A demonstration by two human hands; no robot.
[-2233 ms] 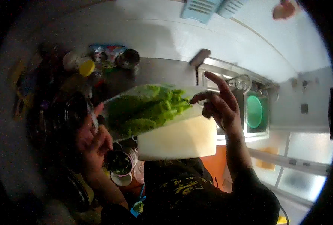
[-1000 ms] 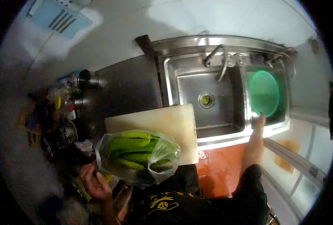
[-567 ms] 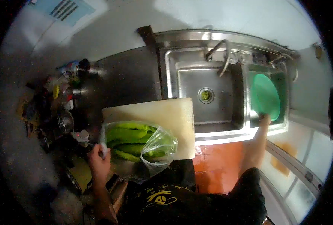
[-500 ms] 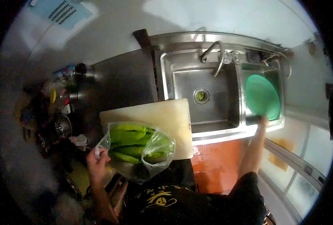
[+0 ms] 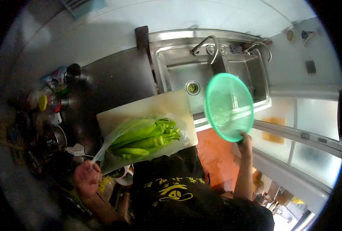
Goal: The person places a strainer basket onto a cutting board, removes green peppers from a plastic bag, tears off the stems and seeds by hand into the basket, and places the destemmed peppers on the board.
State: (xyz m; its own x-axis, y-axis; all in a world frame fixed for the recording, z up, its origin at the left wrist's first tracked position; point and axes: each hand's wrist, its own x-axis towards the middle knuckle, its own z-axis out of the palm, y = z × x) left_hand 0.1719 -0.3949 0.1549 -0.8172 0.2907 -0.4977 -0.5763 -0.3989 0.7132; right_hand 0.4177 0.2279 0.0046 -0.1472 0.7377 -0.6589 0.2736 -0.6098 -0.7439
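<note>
My left hand (image 5: 88, 178) is closed on the gathered edge of a clear plastic bag (image 5: 108, 159), pulling it taut. Long green peppers (image 5: 140, 138) lie in the bag, their stems toward the right, on a white cutting board (image 5: 151, 106). On the right, my right hand (image 5: 245, 143) grips the rim of a green mesh basket (image 5: 229, 107). The basket hangs tilted in the air, in front of the sink's near edge and divider, and nothing shows inside it.
A two-basin steel sink (image 5: 171, 75) with a curved faucet (image 5: 214, 48) stands behind the basket. Jars and containers (image 5: 53, 92) crowd the left of the dark counter (image 5: 117, 77). A pot (image 5: 56, 136) sits nearer. Orange floor tiles (image 5: 213, 158) show below the sink.
My right hand has lifted the green basket out of the right basin and brought it left. My left hand has drawn the bag's edge down and left, and the peppers show more fully.
</note>
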